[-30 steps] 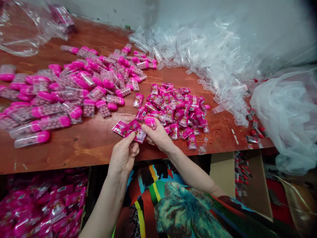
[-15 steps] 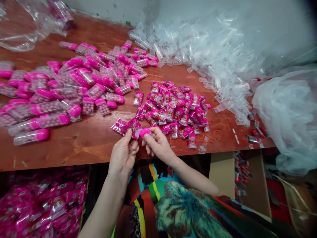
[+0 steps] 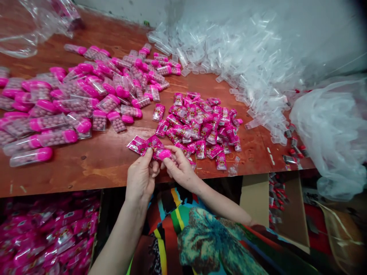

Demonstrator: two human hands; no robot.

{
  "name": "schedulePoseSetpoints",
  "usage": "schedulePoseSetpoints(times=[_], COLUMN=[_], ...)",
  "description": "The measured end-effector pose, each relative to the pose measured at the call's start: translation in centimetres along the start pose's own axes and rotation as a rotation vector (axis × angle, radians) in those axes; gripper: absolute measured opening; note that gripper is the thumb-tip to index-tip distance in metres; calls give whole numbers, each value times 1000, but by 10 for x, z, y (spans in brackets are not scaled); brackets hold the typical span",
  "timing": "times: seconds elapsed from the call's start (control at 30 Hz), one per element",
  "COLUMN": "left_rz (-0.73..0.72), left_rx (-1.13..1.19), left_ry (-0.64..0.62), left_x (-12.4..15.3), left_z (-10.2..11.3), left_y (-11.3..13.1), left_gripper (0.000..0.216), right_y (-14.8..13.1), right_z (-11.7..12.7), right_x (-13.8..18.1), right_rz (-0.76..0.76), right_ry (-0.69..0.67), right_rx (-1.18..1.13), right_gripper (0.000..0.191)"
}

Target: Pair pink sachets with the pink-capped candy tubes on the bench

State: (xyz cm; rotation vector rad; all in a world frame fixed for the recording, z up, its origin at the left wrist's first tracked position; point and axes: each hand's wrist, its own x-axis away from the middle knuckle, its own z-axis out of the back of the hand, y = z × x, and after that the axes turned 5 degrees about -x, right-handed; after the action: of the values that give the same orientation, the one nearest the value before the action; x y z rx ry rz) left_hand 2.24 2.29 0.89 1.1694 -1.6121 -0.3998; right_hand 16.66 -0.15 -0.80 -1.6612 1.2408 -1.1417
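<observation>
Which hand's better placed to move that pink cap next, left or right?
Probably the right hand: its fingers already grip the pink cap, while the left hand is busy pinching the pink packet beside it.

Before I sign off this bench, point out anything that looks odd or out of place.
A few dark-and-red pieces lie at the table's right end, odd among so much pink. Clear bits, perhaps scraps, lie loose near the front edge. Nothing looks plainly damaged.
</observation>
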Motion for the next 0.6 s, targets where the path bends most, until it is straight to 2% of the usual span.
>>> schedulePoseSetpoints(times=[0.17, 0.33, 0.6], left_rz=[12, 4, 44], left_rx=[-14, 2, 22], left_ry=[-53, -61, 18], left_x=[-2, -3, -4], left_z=[6, 8, 10], left_y=[-6, -9, 0], left_gripper=[76, 70, 60], right_y=[-1, -2, -9], right_z=[0, -2, 6], right_x=[1, 3, -1], right_rz=[-172, -140, -323], right_ry=[-27, -12, -124], right_rx=[-172, -132, -305], right_gripper=[76, 82, 69])
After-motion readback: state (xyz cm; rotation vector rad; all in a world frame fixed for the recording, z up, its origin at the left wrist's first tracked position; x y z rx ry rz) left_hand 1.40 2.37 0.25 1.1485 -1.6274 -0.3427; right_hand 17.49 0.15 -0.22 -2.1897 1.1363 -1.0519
